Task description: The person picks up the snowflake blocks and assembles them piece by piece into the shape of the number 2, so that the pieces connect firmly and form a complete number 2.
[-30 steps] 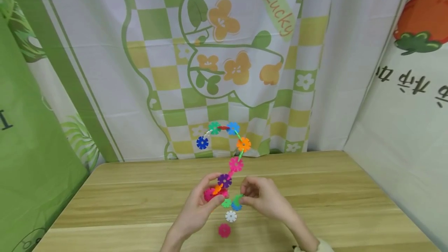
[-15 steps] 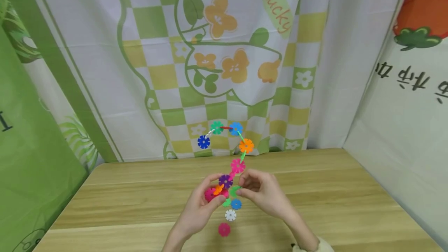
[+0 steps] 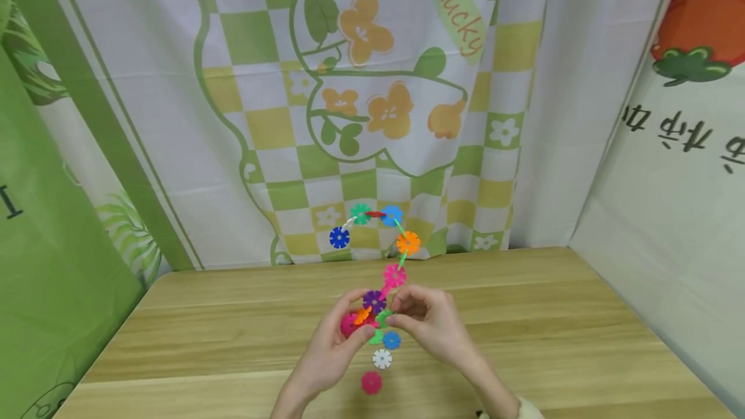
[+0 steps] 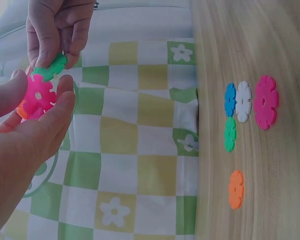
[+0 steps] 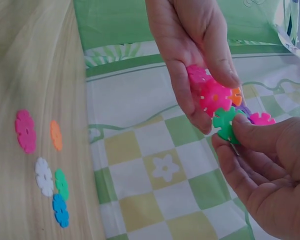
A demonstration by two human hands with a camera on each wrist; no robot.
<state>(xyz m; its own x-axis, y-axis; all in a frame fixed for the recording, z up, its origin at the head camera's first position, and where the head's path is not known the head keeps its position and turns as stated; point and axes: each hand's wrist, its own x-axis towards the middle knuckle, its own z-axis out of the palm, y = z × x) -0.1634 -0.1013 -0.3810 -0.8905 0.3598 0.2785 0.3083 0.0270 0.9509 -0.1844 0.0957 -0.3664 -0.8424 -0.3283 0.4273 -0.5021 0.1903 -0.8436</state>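
Note:
My left hand point(image 3: 323, 349) holds the lower end of a chain of notched plastic snowflake discs, gripping it at a pink disc point(image 4: 32, 92) between thumb and fingers. From there the chain rises past a purple disc point(image 3: 374, 301), curves over, and ends at a dark blue disc point(image 3: 339, 237). My right hand point(image 3: 432, 323) pinches a green snowflake disc point(image 5: 223, 125) between thumb and fingers. In the right wrist view the green disc's edge meets the pink disc; whether their notches interlock I cannot tell.
Loose discs lie flat on the wooden table point(image 3: 233, 341) below the hands: a blue one point(image 3: 392, 340), a white one point(image 3: 382, 359), a pink one point(image 3: 371, 382), a light green one point(image 4: 230, 134) and an orange one point(image 4: 236, 189). A patterned curtain point(image 3: 273, 128) hangs behind the table.
My right hand has moved left with the green disc, bringing it from above the blue disc to the pink disc in my left hand. The left hand has stayed nearly still.

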